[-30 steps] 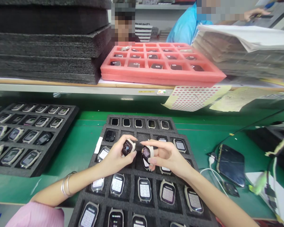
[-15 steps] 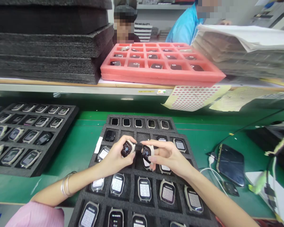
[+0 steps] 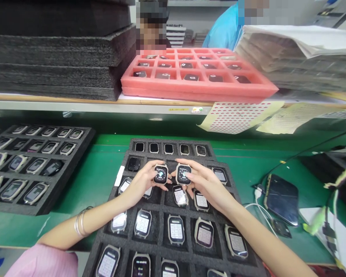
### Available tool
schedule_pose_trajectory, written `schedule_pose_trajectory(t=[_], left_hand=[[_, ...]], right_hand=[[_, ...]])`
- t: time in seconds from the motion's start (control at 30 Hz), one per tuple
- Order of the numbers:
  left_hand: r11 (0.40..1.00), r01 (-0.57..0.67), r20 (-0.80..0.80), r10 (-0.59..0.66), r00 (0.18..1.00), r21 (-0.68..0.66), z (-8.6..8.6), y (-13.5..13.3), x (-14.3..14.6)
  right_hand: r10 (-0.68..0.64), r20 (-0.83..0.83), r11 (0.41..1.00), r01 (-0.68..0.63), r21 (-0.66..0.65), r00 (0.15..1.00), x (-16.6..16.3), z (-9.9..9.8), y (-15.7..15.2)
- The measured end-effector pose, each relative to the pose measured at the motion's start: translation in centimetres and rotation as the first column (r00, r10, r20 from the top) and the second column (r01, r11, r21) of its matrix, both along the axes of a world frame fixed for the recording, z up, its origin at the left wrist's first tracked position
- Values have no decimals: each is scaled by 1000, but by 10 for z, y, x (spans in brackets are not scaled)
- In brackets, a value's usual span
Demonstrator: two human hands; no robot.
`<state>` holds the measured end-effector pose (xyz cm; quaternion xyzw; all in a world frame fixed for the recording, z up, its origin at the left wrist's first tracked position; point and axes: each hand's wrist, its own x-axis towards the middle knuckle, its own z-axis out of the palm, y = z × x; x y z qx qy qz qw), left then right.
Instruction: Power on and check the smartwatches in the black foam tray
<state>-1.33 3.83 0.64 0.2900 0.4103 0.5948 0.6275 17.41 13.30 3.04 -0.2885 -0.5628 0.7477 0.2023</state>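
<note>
Over the black foam tray (image 3: pixel 161 206), my left hand (image 3: pixel 144 177) is closed on a strapless smartwatch (image 3: pixel 161 175) with a light case and a lit dial. Close beside it, my right hand (image 3: pixel 200 178) grips a second smartwatch (image 3: pixel 183 175), whose screen also shows a dial. Both screens face up toward me. Under the hands, the tray's pockets hold several more watches, such as one with a white list screen (image 3: pixel 176 230) and one with a dark text screen (image 3: pixel 141 265). My fingers and wrists partly cover the pockets behind them.
Another foam tray of watches (image 3: pixel 36 166) lies at left on the green bench (image 3: pixel 72 184). A dark phone-like device (image 3: pixel 281 199) with white cables is at right. On the shelf sit a pink foam tray (image 3: pixel 196 90), black foam stacks (image 3: pixel 54 82) and a grey stack. Two people are beyond.
Both watches have turned from a tilt to face me, and their dials now show clearly. My hands have shifted slightly, with the fingers moved around behind the cases.
</note>
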Motion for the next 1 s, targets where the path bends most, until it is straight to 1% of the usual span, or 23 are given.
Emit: schedule_pose_trajectory(t=[0.13, 0.33, 0.5, 0.57, 0.63, 0.73, 0.83, 0.93, 1.0], left_hand=[[998, 50, -17, -50, 999, 32, -3, -3, -1], [996, 66, -7, -66, 998, 53, -9, -3, -2], [995, 76, -37, -73, 997, 72, -7, -5, -1], [994, 76, -100, -67, 993, 84, -5, -6, 1], [993, 80, -217, -59, 974, 86, -5, -8, 2], [994, 88, -418, -52, 907, 67, -5, -10, 1], [993, 97, -556, -42, 830, 70, -4, -13, -1], [988, 126, -621, -41, 783, 93, -1, -14, -2], [987, 125, -623, -35, 782, 101, 0, -14, -3]], right_hand=[[-6, 18, 1000, 5, 27, 1000, 1, -1, -2], [-29, 39, 999, 27, 43, 999, 2, -3, -2], [-15, 40, 997, 12, 78, 999, 3, -5, -1], [0, 24, 996, -2, 85, 1000, 3, -5, -1], [23, -4, 997, -23, 80, 1000, 2, -4, -2], [52, -54, 997, -49, 59, 997, 1, -2, -4], [80, -48, 996, -77, 50, 996, 1, -1, -5], [108, -37, 993, -107, 46, 993, 3, -1, -6], [124, -43, 991, -122, 46, 991, 3, -2, -6]])
